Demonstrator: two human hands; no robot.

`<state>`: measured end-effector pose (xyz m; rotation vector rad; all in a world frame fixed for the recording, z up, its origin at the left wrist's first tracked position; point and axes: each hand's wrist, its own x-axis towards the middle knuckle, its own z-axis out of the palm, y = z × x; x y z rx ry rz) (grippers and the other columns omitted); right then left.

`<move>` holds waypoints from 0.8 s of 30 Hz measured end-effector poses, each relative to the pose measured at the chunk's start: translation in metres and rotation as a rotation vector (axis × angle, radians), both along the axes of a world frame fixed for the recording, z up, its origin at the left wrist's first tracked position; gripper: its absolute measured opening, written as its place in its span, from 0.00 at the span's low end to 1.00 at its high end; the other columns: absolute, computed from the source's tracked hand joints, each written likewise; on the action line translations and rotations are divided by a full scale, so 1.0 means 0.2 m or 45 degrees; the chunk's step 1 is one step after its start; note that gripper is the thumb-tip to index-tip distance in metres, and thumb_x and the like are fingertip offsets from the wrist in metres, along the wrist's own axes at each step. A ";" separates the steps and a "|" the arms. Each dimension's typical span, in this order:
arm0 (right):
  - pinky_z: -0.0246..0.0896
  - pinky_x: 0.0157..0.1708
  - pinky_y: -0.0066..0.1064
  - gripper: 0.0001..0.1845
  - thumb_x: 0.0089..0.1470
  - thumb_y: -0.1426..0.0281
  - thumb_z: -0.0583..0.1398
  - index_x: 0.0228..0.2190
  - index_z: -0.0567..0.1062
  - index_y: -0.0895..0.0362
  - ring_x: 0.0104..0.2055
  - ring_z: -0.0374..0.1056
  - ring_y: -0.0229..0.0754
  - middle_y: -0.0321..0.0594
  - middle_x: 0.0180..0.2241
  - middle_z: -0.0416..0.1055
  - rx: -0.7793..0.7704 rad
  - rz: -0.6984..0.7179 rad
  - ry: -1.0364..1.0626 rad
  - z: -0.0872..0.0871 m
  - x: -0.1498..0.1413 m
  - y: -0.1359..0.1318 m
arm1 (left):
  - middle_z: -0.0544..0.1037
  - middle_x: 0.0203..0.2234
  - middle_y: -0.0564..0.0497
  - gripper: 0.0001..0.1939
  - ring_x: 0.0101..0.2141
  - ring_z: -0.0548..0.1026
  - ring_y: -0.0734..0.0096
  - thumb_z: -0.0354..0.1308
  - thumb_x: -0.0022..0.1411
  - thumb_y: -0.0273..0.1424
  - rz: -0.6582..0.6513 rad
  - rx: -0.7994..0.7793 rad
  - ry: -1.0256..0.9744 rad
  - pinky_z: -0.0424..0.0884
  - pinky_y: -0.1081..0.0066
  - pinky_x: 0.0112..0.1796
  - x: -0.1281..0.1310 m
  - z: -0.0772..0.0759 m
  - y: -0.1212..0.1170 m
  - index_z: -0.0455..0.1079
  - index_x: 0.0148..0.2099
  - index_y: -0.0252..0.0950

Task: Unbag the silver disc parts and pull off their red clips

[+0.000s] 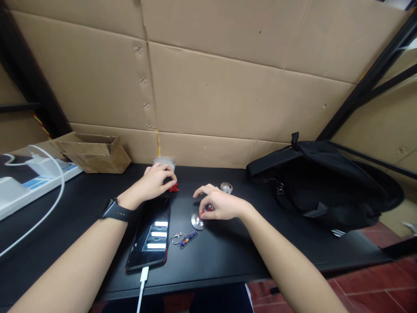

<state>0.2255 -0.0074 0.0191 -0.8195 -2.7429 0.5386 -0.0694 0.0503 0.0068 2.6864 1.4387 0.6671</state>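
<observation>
My left hand [158, 177] is at the back of the black table, with curled fingers closed on a small red cord-like bundle [173, 187] beside a clear plastic piece [165, 162]. My right hand [221, 204] pinches with thumb and finger at the upper edge of a shiny round silver piece [197, 222]. A bit of red shows at those fingertips, but what they hold is too small to make out. Under the right palm sits another small silver-and-red thing [209, 208], partly hidden. Just behind the hand lies a second round silver piece [226, 188].
A phone [150, 234] with a white cable lies by my left forearm, next to a keychain [188, 239]. At left stand an open cardboard box [97, 156] and a white power strip [42, 184]. A black bag [325, 182] fills the right side, against cardboard walls [228, 95].
</observation>
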 end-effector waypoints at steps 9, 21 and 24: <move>0.63 0.48 0.36 0.03 0.58 0.69 0.65 0.34 0.80 0.55 0.52 0.69 0.44 0.42 0.50 0.71 -0.019 -0.404 0.677 0.01 0.01 0.06 | 0.73 0.46 0.48 0.11 0.47 0.72 0.62 0.59 0.66 0.41 -0.363 0.010 -0.353 0.66 0.59 0.54 0.16 0.04 -0.11 0.79 0.39 0.42; 0.66 0.42 0.33 0.10 0.59 0.61 0.64 0.34 0.77 0.55 0.48 0.70 0.44 0.43 0.47 0.71 -0.199 -0.407 0.929 -0.07 -0.06 0.08 | 0.71 0.47 0.47 0.07 0.50 0.72 0.60 0.65 0.63 0.37 -0.371 0.178 -0.634 0.69 0.58 0.55 0.25 0.03 -0.17 0.80 0.42 0.42; 0.67 0.43 0.34 0.11 0.59 0.60 0.64 0.35 0.76 0.55 0.49 0.69 0.44 0.43 0.47 0.71 -0.218 -0.425 0.963 -0.09 -0.08 0.09 | 0.71 0.47 0.47 0.05 0.50 0.72 0.60 0.64 0.64 0.35 -0.340 0.223 -0.620 0.69 0.57 0.54 0.26 0.02 -0.17 0.80 0.40 0.41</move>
